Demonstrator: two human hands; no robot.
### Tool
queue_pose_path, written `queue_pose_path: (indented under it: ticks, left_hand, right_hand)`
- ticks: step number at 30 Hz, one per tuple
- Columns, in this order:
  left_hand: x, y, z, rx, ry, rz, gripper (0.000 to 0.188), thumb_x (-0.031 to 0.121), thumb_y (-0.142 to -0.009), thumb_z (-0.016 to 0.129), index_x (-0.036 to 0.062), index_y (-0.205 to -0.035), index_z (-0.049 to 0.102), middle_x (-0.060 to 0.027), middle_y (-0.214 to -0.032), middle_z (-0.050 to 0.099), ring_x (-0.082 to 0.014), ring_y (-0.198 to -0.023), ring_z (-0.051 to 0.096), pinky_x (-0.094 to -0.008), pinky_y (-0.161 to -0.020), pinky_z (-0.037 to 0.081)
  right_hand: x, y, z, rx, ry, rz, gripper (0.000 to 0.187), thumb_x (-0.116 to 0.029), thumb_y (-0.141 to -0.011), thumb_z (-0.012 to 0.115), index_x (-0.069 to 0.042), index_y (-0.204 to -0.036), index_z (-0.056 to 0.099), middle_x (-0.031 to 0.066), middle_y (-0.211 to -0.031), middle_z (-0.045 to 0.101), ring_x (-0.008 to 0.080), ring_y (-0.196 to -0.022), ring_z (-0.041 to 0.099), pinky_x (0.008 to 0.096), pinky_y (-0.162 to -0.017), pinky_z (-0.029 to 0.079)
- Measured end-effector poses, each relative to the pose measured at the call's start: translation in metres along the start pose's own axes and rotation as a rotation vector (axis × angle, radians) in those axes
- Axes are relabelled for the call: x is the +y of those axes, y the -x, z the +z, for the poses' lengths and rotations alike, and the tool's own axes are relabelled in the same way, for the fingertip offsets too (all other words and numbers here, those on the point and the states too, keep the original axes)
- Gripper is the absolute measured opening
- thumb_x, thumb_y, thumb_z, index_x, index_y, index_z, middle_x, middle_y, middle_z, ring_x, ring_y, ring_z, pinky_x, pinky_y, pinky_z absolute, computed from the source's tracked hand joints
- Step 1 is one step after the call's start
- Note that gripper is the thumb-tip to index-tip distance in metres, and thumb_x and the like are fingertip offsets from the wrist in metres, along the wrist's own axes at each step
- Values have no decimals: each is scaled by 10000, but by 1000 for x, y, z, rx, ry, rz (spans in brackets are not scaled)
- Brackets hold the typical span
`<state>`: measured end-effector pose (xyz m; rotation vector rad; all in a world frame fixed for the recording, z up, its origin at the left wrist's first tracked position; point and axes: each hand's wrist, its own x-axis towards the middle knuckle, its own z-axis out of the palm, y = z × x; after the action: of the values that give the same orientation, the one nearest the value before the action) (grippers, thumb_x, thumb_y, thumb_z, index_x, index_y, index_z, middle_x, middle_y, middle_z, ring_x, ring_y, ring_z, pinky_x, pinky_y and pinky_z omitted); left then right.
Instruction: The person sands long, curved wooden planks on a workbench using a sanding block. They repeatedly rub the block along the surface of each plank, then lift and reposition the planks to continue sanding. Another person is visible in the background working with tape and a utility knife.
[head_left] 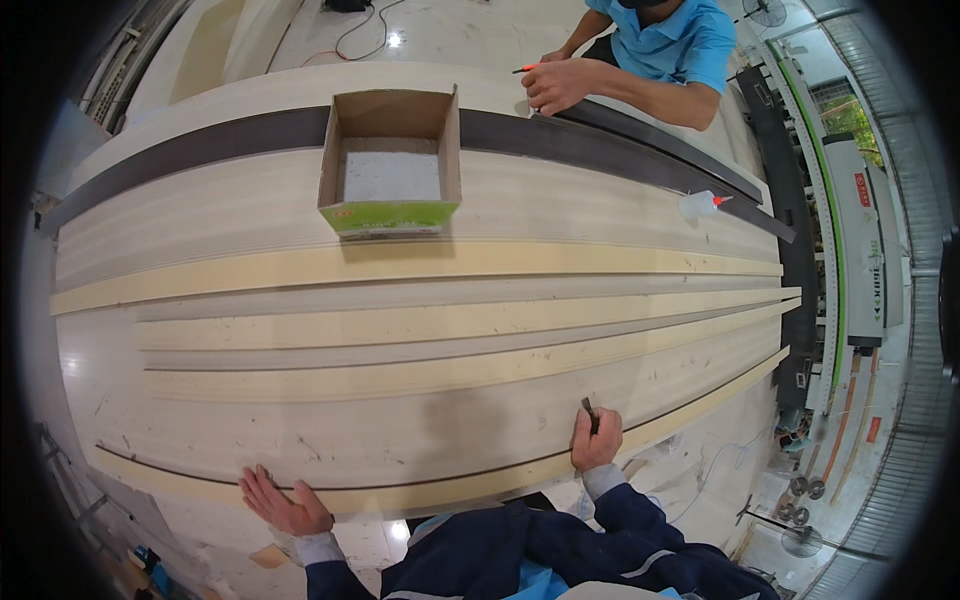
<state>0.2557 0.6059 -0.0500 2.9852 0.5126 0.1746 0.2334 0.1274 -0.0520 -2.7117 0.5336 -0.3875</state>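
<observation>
My left hand [285, 503] lies with its fingers spread at the front edge of the table, on a long cream strip [440, 494] with a thin dark line along its far side. Farther right, my right hand [597, 442] is closed around a small dark tool [590, 415], whose end sticks up past the fingers; its exact kind is hard to make out. That hand is beside the same front strip. Several more cream strips, among them a long one [420, 262] and a shorter one [450, 318], run across the table beyond my hands.
An open cardboard box [390, 218] with a green front stands at the far middle, over a long dark grey strip [230, 134]. A white bottle with a red tip [700, 204] is at the far right. Across the table, a person in a blue shirt [675, 50] works on dark strips.
</observation>
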Motion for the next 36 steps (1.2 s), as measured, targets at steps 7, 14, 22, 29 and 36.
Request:
queue_pose_path:
  ticks: [7,14,22,29,36]
  left_hand:
    - [-2,-7,2,-5,31,47,661,440,-937,442,-38,-1395,438,-213,-1483,394,-416,-1393,316,-556,-1145,176]
    - [-2,-11,4,-8,-17,75,670,460,-961,385,-43,-1402,428,-221,-1488,386,-416,-1395,311,-553,-1143,183]
    - [-2,-10,1,-21,-54,136,652,434,-971,354,-50,-1403,419,-241,-1479,385,-437,-1378,325,-560,-1138,195]
    - [79,-42,-21,85,221,216,495,346,-972,423,-16,-1290,534,-250,-1383,479,-417,-1342,379,-566,-1121,212]
    - [402,-146,15,-120,1087,857,290,161,-812,723,19,-1054,650,-162,-1026,677,-344,-987,632,-411,-871,505]
  right_hand:
    - [-4,-4,3,-47,72,-2,109,-97,-878,595,-16,-839,534,175,-794,535,369,-725,517,461,-639,417]
    - [-10,-10,3,-99,115,6,111,-101,-877,577,-15,-825,530,177,-791,520,367,-719,506,461,-633,409]
    - [-9,-14,5,-103,109,-6,69,-74,-859,559,-8,-844,544,180,-782,521,368,-727,507,463,-641,409]
    - [-2,-15,-4,-87,23,2,64,-83,-854,550,-21,-846,565,169,-788,544,362,-720,516,473,-649,415]
    - [8,-9,-7,-41,-4,29,87,-122,-842,609,-41,-840,577,158,-770,562,365,-749,552,468,-660,435]
